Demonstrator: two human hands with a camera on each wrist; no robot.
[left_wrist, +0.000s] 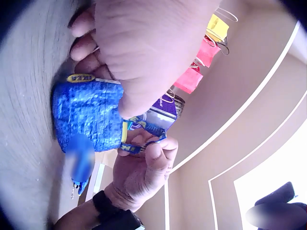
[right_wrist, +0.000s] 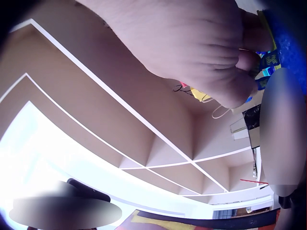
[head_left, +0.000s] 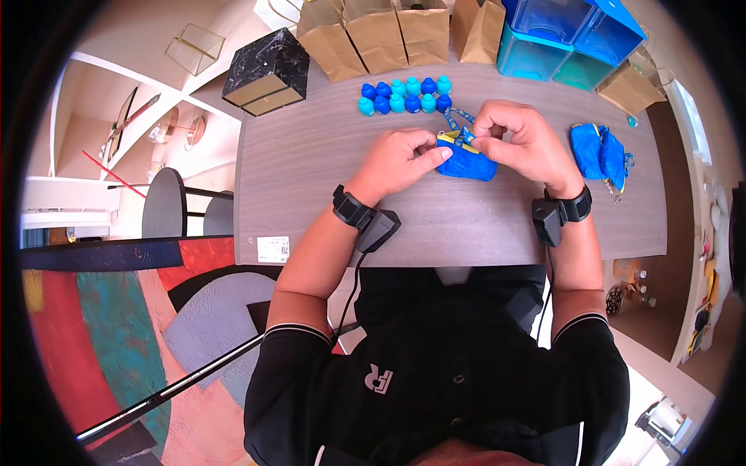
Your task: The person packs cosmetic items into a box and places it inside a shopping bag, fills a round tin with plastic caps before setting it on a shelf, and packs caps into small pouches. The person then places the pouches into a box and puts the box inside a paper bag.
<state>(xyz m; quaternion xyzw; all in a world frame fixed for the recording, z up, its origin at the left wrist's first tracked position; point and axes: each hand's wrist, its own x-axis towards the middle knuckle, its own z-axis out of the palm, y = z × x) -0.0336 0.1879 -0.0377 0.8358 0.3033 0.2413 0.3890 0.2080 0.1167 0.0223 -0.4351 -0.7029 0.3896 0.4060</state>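
A small blue pouch (head_left: 466,163) with a yellow zipped edge stands on the table, its side facing the left wrist view (left_wrist: 88,115). The left hand (head_left: 400,161) pinches the pouch's left end, thumb on the near side. At the pouch's top right, the right hand (head_left: 524,144) pinches the blue patterned strap (left_wrist: 156,130) between thumb and fingers; the same hand (left_wrist: 144,167) shows beyond the pouch in the left wrist view. Inside the pouch, the contents cannot be made out.
Blue and turquoise small bottles (head_left: 413,103) stand in two rows behind the pouch. More blue pouches (head_left: 598,151) lie at the right. Paper bags (head_left: 377,35), a black marbled box (head_left: 268,70) and blue bins (head_left: 536,54) line the table's (head_left: 311,179) back.
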